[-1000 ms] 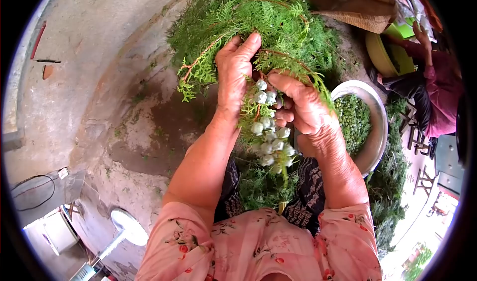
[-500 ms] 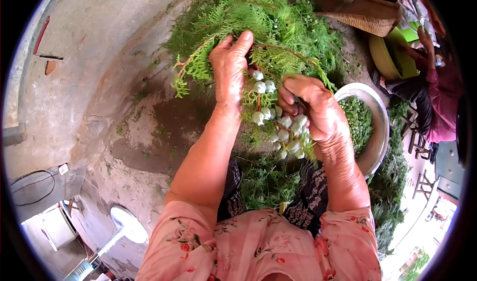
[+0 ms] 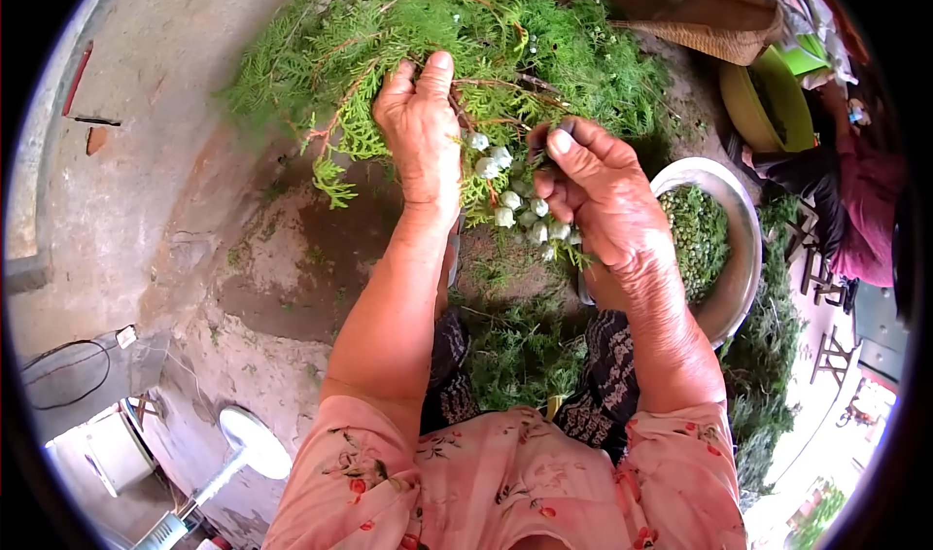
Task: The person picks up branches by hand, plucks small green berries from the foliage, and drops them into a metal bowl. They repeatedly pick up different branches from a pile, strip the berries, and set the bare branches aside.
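**Both hands lift higher on an evergreen branch, right hand closed over its pale cones**

Compared with a second ago, both hands sit farther up and away from the body. The evergreen branch (image 3: 389, 35) has swung left with them. The pale cones (image 3: 515, 200) then hung in a long string below the hands. Now only a short bunch shows, tucked between the two palms, so the right hand seems to have gathered much of it in.

The left hand (image 3: 420, 137) is raised with its back to the camera and its fingers pointing up. It is clasped around the branch's woody stem, just left of the cones. The right hand (image 3: 598, 195) is bent at the wrist, its fingers curled inward and clenched on the top of the cone bunch, thumb pressed over them.

A metal bowl (image 3: 743, 229) holding green pickings sits just right of the right wrist. More greenery lies in the lap. Another person's sleeve (image 3: 865, 210) shows at the far right.
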